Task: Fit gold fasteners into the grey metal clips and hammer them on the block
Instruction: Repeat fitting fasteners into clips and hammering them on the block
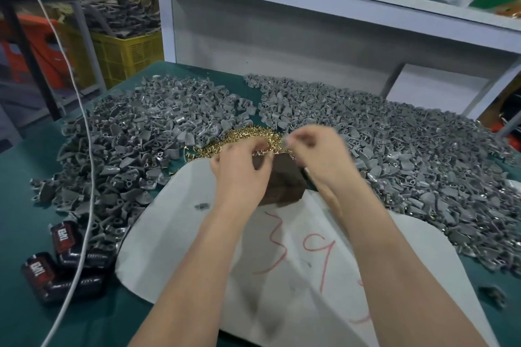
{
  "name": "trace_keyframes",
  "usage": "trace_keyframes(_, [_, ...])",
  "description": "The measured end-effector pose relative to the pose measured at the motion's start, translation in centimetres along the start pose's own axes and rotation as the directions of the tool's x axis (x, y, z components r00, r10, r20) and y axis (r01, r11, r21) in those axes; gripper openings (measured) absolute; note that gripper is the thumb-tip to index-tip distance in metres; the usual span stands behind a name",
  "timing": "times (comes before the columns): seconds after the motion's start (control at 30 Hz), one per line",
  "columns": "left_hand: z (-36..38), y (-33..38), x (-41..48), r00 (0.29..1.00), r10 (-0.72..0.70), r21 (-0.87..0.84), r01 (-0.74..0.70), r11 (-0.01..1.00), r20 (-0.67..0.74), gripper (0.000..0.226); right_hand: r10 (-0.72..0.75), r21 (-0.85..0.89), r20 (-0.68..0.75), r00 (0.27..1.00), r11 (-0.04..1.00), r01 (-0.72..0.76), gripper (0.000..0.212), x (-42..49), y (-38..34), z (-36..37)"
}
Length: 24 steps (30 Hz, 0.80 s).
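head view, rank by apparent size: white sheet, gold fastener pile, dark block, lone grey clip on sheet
white sheet
gold fastener pile and dark block: both partly hidden, too close to rank
lone grey clip

Green table, grey clips heaped left and right; gold fasteners between; white sheet, black packs, white cable

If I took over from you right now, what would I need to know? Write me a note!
Left hand: fingers curled at the edge of the gold fasteners, above the block; too blurred to tell what it holds.
Right hand: fingers curled just beside it, also blurred.
Clips: big heaps left and right of the block; one lies alone on the white sheet.
Done: cannot tell which clips are finished.
Left: fit a fastener into a clip, then hammer it on the block. No hammer in view.
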<state>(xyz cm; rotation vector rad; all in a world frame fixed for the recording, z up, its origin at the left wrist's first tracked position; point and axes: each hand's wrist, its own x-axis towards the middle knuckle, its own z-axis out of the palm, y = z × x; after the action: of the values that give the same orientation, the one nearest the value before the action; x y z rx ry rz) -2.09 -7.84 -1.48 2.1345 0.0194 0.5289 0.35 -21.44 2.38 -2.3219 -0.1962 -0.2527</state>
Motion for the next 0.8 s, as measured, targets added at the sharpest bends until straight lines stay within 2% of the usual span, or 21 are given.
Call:
trace_keyframes(0.03, [-0.3, -0.1, 0.1, 0.997, -0.045, -0.064, 0.04, 0.997, -0.07, 0.023, 0.068, 0.061, -0.155, 0.986, 0.996, -0.059, 0.009, 1.0, 0.0, -0.7])
trace_keyframes(0.07, [-0.6, -0.2, 0.3, 0.984, -0.099, -0.148, 0.077, 0.986, -0.148, 0.026, 0.153, 0.12, -0.3, 0.942, 0.985, -0.122, 0.025, 2.1, 0.0, -1.5])
trace_keyframes(0.1, [-0.8, -0.3, 0.5, 0.962, -0.156, -0.24, 0.101, 0.966, -0.222, 0.024, 0.238, 0.147, -0.371, 0.898, 0.969, -0.197, 0.046, 3.1, 0.2, -2.2])
trace_keyframes(0.13, [-1.1, -0.4, 0.6, 0.936, -0.217, -0.331, 0.119, 0.936, -0.278, 0.022, 0.302, 0.11, -0.376, 0.876, 0.953, -0.281, 0.062, 3.9, 0.4, -2.5])
trace_keyframes(0.2, [-1.4, -0.8, 0.8, 0.876, -0.36, -0.516, 0.157, 0.842, -0.32, 0.021, 0.293, -0.06, -0.304, 0.907, 0.944, -0.325, 0.072, 4.6, 0.0, -1.2])
trace_keyframes(0.27, [-1.6, -1.4, 1.2, 0.811, -0.497, -0.677, 0.181, 0.713, -0.308, 0.021, 0.111, -0.181, -0.144, 0.983, 0.974, -0.136, 0.061, 4.8, -1.1, 1.9])
trace_keyframes(0.3, [-1.6, -1.7, 1.5, 0.78, -0.551, -0.738, 0.18, 0.651, -0.296, 0.02, 0.009, -0.212, -0.04, 0.999, 0.977, -0.018, 0.05, 4.8, -2.0, 3.8])
trace_keyframes(0.37, [-1.7, -2.3, 1.8, 0.73, -0.621, -0.802, 0.174, 0.572, -0.285, 0.018, -0.093, -0.264, 0.126, 0.988, 0.957, 0.123, 0.034, 5.3, -3.3, 7.5])
trace_keyframes(0.43, [-1.7, -2.7, 2.0, 0.697, -0.647, -0.807, 0.167, 0.566, -0.309, 0.016, -0.068, -0.367, 0.252, 0.965, 0.916, 0.161, 0.037, 6.0, -4.4, 10.7])
trace_keyframes(0.53, [-1.7, -2.9, 2.0, 0.686, -0.651, -0.81, 0.152, 0.566, -0.326, 0.018, 0.09, -0.56, 0.376, 0.922, 0.815, 0.149, 0.043, 7.2, -5.5, 13.8])
trace_keyframes(0.6, [-1.6, -3.0, 2.0, 0.684, -0.653, -0.813, 0.151, 0.563, -0.325, 0.018, 0.132, -0.593, 0.368, 0.92, 0.796, 0.123, 0.037, 7.6, -5.7, 14.5])
trace_keyframes(0.67, [-1.6, -2.9, 2.0, 0.683, -0.655, -0.814, 0.154, 0.56, -0.322, 0.02, 0.103, -0.546, 0.32, 0.942, 0.833, 0.094, 0.027, 7.7, -5.5, 14.6])
trace_keyframes(0.73, [-1.6, -2.7, 1.9, 0.689, -0.651, -0.81, 0.158, 0.565, -0.32, 0.022, 0.034, -0.409, 0.248, 0.968, 0.91, 0.073, 0.016, 7.4, -5.4, 14.2])
trace_keyframes(0.8, [-1.6, -2.6, 1.8, 0.715, -0.62, -0.784, 0.165, 0.599, -0.324, 0.024, -0.008, -0.174, 0.133, 0.991, 0.984, 0.032, 0.018, 7.0, -5.6, 12.8])
